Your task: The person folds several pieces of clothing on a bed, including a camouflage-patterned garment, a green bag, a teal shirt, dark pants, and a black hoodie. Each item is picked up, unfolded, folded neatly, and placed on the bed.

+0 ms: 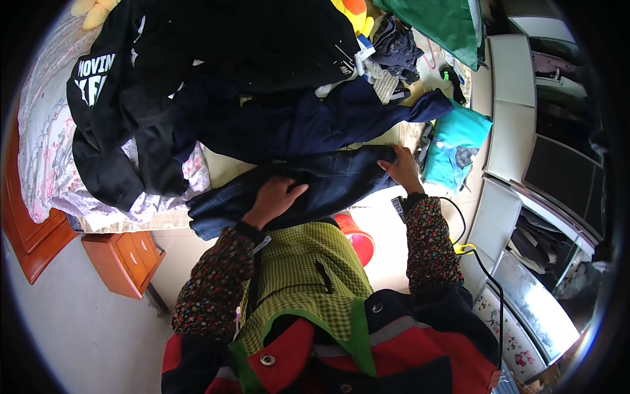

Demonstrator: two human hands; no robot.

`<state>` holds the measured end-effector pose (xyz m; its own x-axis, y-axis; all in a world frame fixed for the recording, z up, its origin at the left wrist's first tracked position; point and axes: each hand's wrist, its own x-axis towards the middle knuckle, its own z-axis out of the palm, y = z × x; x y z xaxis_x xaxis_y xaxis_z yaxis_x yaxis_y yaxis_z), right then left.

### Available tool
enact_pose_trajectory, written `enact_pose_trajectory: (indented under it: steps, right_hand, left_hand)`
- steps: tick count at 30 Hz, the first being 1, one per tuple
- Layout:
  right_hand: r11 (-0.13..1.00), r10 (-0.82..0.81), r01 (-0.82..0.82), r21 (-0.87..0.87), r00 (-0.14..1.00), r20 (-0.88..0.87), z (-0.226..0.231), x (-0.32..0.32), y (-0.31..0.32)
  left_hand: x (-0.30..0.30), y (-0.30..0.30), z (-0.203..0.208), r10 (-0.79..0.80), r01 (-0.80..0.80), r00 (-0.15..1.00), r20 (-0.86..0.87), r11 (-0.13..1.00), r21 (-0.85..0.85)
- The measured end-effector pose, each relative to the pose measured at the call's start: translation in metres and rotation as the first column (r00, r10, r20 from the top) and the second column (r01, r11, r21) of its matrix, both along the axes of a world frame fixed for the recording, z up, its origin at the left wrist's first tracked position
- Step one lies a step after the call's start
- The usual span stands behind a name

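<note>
Fingers of left hand (pixel 275 197) and right hand (pixel 401 169) lie flat, ungripped, on dark blue jeans (pixel 315 187). Jeans are folded lengthwise. Black sweatshirt (pixel 108 105) with white lettering lies left of them.

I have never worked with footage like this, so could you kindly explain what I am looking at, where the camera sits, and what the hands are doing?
There is no machine here: a person wears a wide fisheye camera on the head, looking down, so straight edges bend near the rim. The two patterned sleeves coming in from below are that person's own arms. The left hand and the right hand both lie flat on a pair of dark blue jeans spread at the edge of a bed. Neither hand grips anything. Behind the jeans lies a heap of clothes, among them a black sweatshirt and a turquoise garment. A small wooden bedside cabinet stands on the left.
</note>
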<state>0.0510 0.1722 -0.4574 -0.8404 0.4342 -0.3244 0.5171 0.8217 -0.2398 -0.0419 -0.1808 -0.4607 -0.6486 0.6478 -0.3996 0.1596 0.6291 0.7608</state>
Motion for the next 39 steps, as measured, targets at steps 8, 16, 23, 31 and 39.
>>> enact_pose_trajectory:
  steps: [8,16,23,31,39]
  right_hand:
    - [0.957,-0.137,0.119,-0.266,0.989,-0.054,-0.014,0.026,0.03]
    - [0.957,0.258,-0.249,-0.148,0.965,0.04,-0.002,-0.023,0.02]
    - [0.852,0.092,-0.005,-0.523,0.986,0.141,0.015,-0.028,0.064]
    - [0.993,-0.036,0.047,-0.108,0.994,0.098,-0.001,-0.085,0.131]
    - [0.937,0.305,-0.186,0.297,0.849,-0.432,0.014,-0.074,0.051]
  left_hand:
    - [-0.022,0.056,-0.039,0.22,-0.412,0.743,0.632,0.895,0.173]
    - [-0.045,0.056,-0.057,0.179,-0.302,0.856,0.484,0.935,0.188]
    - [-0.091,0.079,-0.011,0.082,-0.279,0.794,0.602,0.93,0.242]
    - [-0.171,0.146,0.003,0.116,-0.348,0.844,0.523,0.86,0.372]
    - [-0.093,-0.04,0.036,0.451,-0.443,0.892,-0.013,0.88,0.171]
